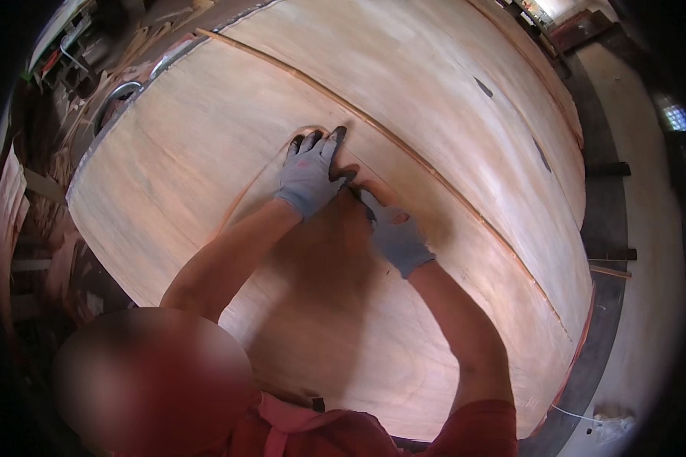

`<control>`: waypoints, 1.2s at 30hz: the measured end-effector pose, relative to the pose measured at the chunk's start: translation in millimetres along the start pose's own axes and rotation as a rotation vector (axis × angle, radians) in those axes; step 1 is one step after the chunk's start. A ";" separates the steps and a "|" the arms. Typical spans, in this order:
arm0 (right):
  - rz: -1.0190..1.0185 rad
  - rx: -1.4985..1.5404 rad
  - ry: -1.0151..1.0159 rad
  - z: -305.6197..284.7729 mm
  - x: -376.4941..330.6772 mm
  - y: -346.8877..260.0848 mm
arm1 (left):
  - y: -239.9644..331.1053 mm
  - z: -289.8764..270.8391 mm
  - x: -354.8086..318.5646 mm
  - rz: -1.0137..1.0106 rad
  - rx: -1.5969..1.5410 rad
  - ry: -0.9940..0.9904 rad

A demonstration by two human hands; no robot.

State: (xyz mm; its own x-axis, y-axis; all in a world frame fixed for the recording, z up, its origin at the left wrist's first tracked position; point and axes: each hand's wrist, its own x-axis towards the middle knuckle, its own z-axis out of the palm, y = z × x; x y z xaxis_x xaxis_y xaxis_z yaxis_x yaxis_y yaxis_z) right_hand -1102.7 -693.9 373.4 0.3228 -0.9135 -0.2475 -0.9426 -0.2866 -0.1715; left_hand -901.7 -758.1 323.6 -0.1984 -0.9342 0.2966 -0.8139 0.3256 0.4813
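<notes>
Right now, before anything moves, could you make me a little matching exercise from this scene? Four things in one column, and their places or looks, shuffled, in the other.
Column one
1. left hand
2. right hand
3. thin stick
4. right sleeve

Column two
A. dark red, near the lower edge of the picture
B. gloved, lower in the picture and farther right than the other hand
C. slanting across the pale wood sheet, beyond both hands
D. gloved, with dark fingertips spread on the sheet

Right pairs: 1-D, 2-B, 3-C, 4-A
</notes>
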 end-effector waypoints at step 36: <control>-0.296 -0.532 0.001 -15.4 89.8 40.4 | 5.8 4.3 -0.4 -0.037 0.045 -0.030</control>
State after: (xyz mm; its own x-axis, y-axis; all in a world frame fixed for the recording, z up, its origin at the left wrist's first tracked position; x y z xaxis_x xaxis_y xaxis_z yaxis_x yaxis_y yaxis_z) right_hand -1113.1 -792.0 359.0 0.5778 -0.7732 -0.2613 -0.7263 -0.6332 0.2674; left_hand -908.7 -756.5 322.7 -0.1839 -0.9496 0.2539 -0.8446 0.2848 0.4533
